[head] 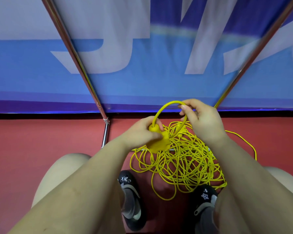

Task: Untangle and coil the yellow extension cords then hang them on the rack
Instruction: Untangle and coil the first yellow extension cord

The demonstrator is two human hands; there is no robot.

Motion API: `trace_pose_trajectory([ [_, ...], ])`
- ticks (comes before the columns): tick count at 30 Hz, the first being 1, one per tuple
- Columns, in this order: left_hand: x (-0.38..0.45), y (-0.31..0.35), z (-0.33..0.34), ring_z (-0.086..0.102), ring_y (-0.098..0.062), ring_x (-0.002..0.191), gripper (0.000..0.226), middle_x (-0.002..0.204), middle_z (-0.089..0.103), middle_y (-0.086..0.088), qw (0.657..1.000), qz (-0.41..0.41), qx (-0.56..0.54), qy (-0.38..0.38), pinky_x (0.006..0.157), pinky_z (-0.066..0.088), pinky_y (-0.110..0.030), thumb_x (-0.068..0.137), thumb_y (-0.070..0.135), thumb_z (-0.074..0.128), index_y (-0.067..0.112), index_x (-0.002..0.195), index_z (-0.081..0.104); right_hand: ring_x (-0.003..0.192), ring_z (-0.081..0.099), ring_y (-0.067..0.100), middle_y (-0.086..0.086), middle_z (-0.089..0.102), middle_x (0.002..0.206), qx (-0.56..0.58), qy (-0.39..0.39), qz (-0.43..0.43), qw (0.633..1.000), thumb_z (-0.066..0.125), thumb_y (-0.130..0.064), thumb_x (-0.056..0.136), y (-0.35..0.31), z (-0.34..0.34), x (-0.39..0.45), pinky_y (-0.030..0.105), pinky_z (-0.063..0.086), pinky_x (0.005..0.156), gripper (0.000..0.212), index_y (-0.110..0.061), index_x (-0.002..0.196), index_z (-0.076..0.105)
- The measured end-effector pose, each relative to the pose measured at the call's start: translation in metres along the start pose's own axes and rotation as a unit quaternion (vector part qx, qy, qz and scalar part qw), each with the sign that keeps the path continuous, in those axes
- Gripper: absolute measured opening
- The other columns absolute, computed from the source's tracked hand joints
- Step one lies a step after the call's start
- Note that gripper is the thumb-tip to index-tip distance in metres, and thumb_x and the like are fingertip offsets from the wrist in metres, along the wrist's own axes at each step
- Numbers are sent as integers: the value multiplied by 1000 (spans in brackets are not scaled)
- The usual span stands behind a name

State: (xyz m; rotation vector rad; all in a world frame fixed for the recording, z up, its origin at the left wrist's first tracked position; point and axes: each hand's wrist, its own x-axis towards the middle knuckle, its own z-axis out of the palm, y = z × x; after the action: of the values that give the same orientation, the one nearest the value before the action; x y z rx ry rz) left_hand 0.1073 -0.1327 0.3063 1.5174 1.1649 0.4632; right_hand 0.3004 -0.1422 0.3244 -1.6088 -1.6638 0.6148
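Cord loop (166, 107) between left hand (142, 132) and right hand (201, 119).

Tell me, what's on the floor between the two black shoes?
In the head view, loose yellow cord loops from the tangled pile lie on the red floor between the left shoe and right shoe.

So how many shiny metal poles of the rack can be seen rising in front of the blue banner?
2: one shiny metal pole slants up on the left, one shiny metal pole on the right. Others may be out of view.
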Motion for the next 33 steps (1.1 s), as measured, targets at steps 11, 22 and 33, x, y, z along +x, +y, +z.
trace_pose_trajectory([
  [11,8,20,18,41,-7,45,17,43,41,12,993,63,-89,45,57,37,-29,101,16,41,20,93,55,84,62,20,-7,61,81,-78,-1,-20,997,49,-27,95,13,-4,-1,39,49,76,18,-18,102,64],
  [22,1,27,3,37,-8,36,25,54,44,3,973,71,-171,140,55,49,-31,103,15,31,13,81,42,83,62,27,2,69,86,-132,-180,-13,975,44,-39,95,22,15,-14,41,49,72,24,-16,95,50],
  [33,4,10,-36,26,-5,29,31,44,43,10,895,34,-318,311,45,52,-23,104,18,29,14,76,41,76,45,15,-8,49,94,-141,-236,48,960,50,-25,96,46,26,-17,20,33,59,18,-15,111,52],
])
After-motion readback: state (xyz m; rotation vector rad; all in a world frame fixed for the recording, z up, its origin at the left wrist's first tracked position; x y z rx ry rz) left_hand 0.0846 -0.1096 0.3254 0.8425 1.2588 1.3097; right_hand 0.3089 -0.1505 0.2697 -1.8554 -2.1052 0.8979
